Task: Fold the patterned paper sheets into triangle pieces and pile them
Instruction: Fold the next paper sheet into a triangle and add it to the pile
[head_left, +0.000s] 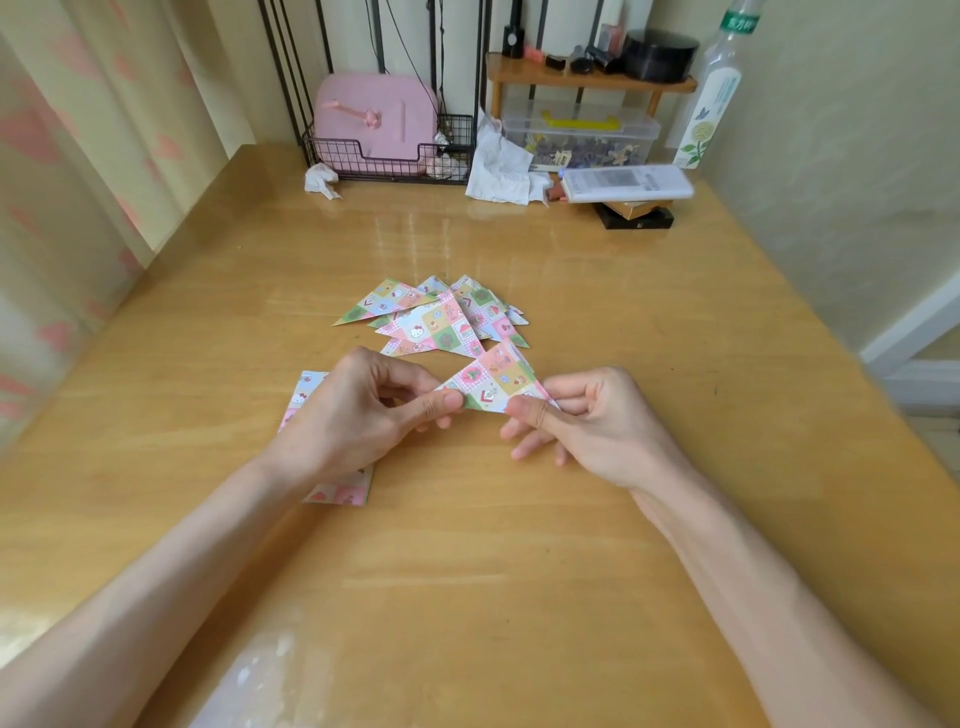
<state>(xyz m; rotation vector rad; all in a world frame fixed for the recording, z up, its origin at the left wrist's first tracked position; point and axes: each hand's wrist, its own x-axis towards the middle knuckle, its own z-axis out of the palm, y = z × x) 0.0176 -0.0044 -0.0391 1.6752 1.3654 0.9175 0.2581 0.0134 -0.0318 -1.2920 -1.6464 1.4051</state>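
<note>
A folded triangle piece (493, 382) of pastel patterned paper is held just above the wooden table (467, 571). My left hand (363, 415) pinches its left corner between thumb and fingers. My right hand (587, 415) pinches its right corner with the thumb on top. Behind it lies a loose pile of folded triangles (441, 319), fanned out and overlapping. A stack of flat unfolded patterned sheets (340, 491) lies under my left hand and wrist, mostly hidden.
At the table's back stand a black wire basket (389, 156) with a pink case, crumpled tissues (498, 166), a clear plastic box (582, 135) under a small wooden shelf, a white remote (628, 182) and a tall bottle (711, 93). A curtain hangs left.
</note>
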